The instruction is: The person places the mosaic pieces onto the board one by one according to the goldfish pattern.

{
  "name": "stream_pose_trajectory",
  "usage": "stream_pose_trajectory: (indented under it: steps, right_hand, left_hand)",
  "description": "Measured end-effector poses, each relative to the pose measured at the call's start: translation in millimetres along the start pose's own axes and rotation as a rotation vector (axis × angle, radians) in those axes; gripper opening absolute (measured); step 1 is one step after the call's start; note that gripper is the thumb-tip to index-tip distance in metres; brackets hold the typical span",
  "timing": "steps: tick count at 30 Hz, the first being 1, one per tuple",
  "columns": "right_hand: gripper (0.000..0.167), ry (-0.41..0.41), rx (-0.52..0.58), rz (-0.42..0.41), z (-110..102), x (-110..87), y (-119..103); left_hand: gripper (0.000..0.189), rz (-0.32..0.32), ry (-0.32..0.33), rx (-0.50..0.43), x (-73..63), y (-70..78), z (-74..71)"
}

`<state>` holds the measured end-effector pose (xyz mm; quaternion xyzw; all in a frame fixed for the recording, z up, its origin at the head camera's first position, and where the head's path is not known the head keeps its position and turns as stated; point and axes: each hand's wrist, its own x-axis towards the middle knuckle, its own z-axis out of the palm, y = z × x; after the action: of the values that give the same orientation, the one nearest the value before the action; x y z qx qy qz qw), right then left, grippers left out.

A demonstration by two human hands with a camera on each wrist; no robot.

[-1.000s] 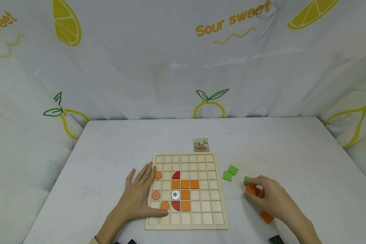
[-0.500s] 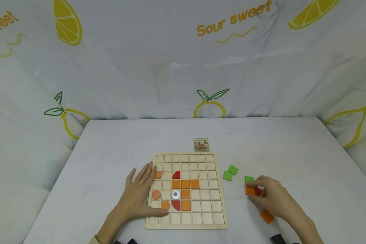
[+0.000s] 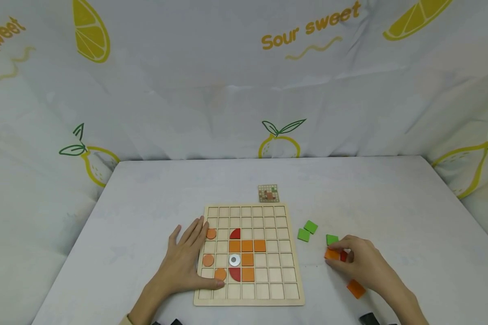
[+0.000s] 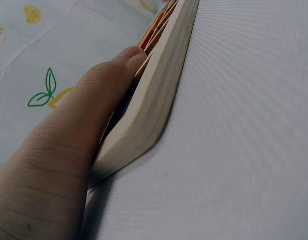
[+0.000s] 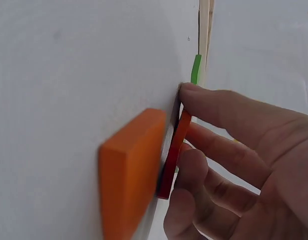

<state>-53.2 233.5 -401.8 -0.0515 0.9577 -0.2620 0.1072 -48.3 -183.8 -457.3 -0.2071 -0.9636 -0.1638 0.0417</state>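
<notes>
My left hand (image 3: pixel 181 263) rests spread on the left edge of a wooden grid board (image 3: pixel 278 289), its thumb lying over the lower-left squares. Orange square tiles (image 3: pixel 247 246), two red quarter-round tiles (image 3: pixel 235 274), orange discs (image 3: pixel 208 260) and a white ring-marked disc (image 3: pixel 234 259) sit in the grid. Right of the board, my right hand (image 3: pixel 359 259) pinches an orange square tile (image 3: pixel 332 254) between thumb and index finger, low over the table. A red tile (image 5: pixel 168 170) lies beside it, partly hidden under the fingers. Another orange square tile (image 5: pixel 131 170) lies near the wrist.
Two green square tiles (image 3: pixel 303 234) lie just right of the board, and a third green tile (image 3: pixel 332 239) is beyond the right fingertips. A small pattern card (image 3: pixel 268 193) lies behind the board. Black pieces (image 3: pixel 368 318) show at the front edge.
The right fingers have shifted slightly over the orange tile, which now sits a little further left between them. The left hand and the board pieces have stayed put.
</notes>
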Motion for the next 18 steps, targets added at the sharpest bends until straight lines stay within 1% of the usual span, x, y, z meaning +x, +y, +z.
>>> stream_pose_trajectory:
  steps: [5, 12, 18]
  right_hand:
    - [0.025, 0.029, 0.008, -0.035, 1.2, -1.3, -1.0]
    - [0.024, 0.061, 0.032, -0.072, 2.2, -2.7, -5.7]
    - [0.024, 0.069, 0.037, -0.099, 2.4, -2.7, -13.0]
  left_hand:
    - [0.142, 0.001, 0.001, 0.000, 0.0, 0.2, 0.0]
    - [0.141, 0.004, 0.006, -0.005, -0.4, 0.0, 0.2]
    - [0.141, 0.011, 0.013, -0.001, -0.8, -0.5, 0.9]
